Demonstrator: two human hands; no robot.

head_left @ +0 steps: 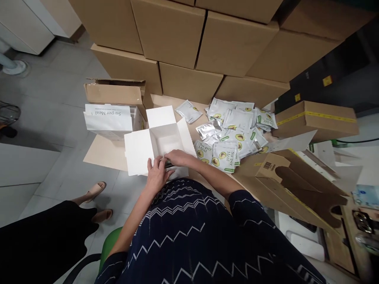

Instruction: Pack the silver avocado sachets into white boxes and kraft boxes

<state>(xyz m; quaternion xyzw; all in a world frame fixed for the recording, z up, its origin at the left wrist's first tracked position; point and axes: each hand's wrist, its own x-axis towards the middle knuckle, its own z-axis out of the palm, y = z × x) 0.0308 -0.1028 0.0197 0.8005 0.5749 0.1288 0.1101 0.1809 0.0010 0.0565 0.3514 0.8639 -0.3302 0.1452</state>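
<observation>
- Left hand (156,173) and right hand (177,157) mostly hide a dark thing (168,162).
- Left edge cuts off the black skirt (44,240).
- Box label (269,165) is too small to read.

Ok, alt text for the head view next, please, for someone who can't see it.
A person's left hand and right hand are close together at the near side of an open white box. To its right lies a pile of avocado-printed sachets; brown cartons are stacked behind.

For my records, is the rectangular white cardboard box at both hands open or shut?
Open: the rectangular white cardboard box has its far and left flaps spread outward, and its inside shows.
</observation>
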